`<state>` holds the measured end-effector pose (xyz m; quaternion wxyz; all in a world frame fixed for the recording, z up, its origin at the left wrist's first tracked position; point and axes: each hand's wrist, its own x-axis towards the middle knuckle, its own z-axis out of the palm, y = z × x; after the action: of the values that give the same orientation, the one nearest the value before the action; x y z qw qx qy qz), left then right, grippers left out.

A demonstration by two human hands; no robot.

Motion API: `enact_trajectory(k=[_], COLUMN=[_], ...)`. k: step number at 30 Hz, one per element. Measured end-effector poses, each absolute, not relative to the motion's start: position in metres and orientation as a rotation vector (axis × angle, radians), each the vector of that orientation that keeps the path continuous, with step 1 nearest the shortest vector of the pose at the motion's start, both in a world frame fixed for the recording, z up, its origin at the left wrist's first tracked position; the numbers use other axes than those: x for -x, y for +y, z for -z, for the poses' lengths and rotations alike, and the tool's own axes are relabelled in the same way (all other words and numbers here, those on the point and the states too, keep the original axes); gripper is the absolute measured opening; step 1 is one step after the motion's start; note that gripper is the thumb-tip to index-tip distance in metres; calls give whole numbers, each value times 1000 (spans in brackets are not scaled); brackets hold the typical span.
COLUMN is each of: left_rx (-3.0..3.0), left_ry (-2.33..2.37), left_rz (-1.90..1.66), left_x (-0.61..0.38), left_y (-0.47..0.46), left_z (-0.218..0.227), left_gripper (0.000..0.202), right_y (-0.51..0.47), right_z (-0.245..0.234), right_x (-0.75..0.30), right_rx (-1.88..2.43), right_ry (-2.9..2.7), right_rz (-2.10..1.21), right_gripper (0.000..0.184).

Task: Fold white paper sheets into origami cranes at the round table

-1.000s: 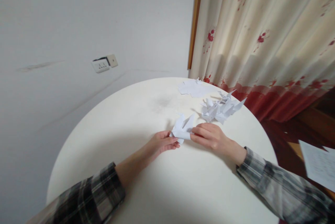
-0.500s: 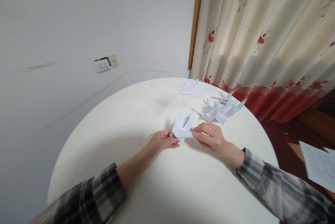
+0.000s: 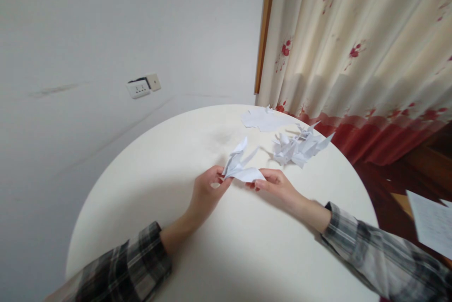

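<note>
Folded paper [image 3: 233,163] now more spread: tip [image 3: 243,142] rises higher; near flap [image 3: 249,175], before rolled narrow, is opened in wider curve. Left hand [image 3: 206,193] shifted slightly leftward, wrist turned. Right hand [image 3: 281,188] also turned, thumb now visible at flap's end.

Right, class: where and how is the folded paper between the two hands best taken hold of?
Probably by a light pinch at the low ends of the folded paper, from both sides: left grip at the creased base, right grip at the broad curved flap. Its narrow points rise upward and look easy to bend, so coming from above seems worse.
</note>
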<state>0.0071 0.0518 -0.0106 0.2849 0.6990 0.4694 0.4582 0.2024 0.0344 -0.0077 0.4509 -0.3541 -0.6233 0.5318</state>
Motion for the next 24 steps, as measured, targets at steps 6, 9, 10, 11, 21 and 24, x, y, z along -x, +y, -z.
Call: enact_trajectory(k=[6,9,10,11,21,24], left_rx=[-2324,-2409,-2421,-2427,-2416,-2417], left_ry=[1176,1143,1141,1140,1188,1174], left_rz=[-1370,-1365,-1360,-1356,-1296,-1305], left_x=[-9,-9,-9,-9,-11,-11], left_y=[44,43,43,43,41,41], left_z=[8,9,10,11,10,9], left_gripper=[7,8,9,9,9,9], right_y=[32,31,31,30,30,30], right_z=[10,14,16,18,16,18], right_x=[-194,-193,-193,-193,-193,-193], right_rx=[763,752,754,755,756,779], right_ry=[-1308,-1200,-1158,-1122,-1032,-1044], right_rz=[-1715,-1808,-1831,-1850,-1898,-1890], right_gripper=[29,21,19,17,16,18])
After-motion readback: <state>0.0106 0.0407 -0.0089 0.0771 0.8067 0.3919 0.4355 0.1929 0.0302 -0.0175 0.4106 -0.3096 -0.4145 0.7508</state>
